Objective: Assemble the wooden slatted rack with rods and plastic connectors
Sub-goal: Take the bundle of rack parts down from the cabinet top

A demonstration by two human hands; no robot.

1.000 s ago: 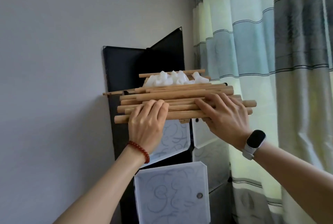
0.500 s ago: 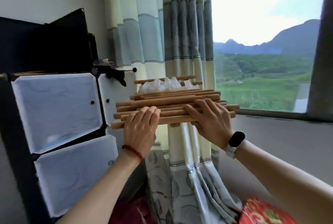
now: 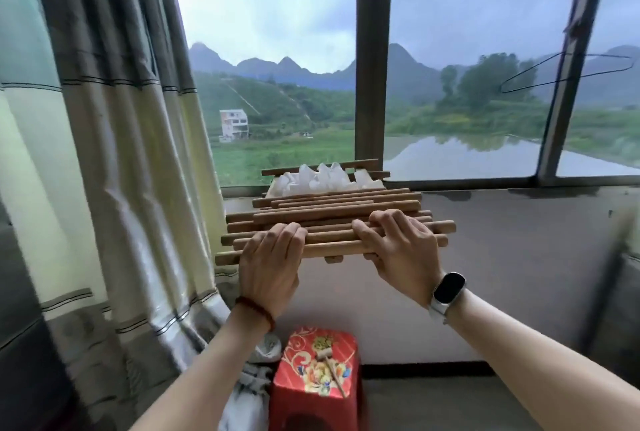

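- Head view: bundle of loose wooden rods [image 3: 332,219] stacked crosswise on a slatted panel, carried in the air in front of a window [image 3: 460,84], above the floor and well above a red stool [image 3: 317,375].
- Head view: white plastic connectors [image 3: 322,179] heaped on the far side of the stack, beyond the rods, not fitted to anything.
- Left hand [image 3: 270,264] grips the near edge of the stack left of centre; its fingers [image 3: 284,235] lie close together, curled over the top of the nearest rods. Thumb hidden underneath.
- Right hand [image 3: 401,250] grips the near edge right of centre; fingers slightly spread, curled over the top rods, thumb below, out of sight.
- Stack sits between the two hands and extends past both, to left and right; connectors well apart from either hand.
- Progress, as judged: assembly not begun. No rod is seated in a connector; parts are only gathered. All joining is left.
- Small wooden mallet [image 3: 329,361] lies on the stool top, untouched.
- Curtain [image 3: 114,153] hangs at left, near the left end of the rods.
- No work surface visible for laying the parts out.
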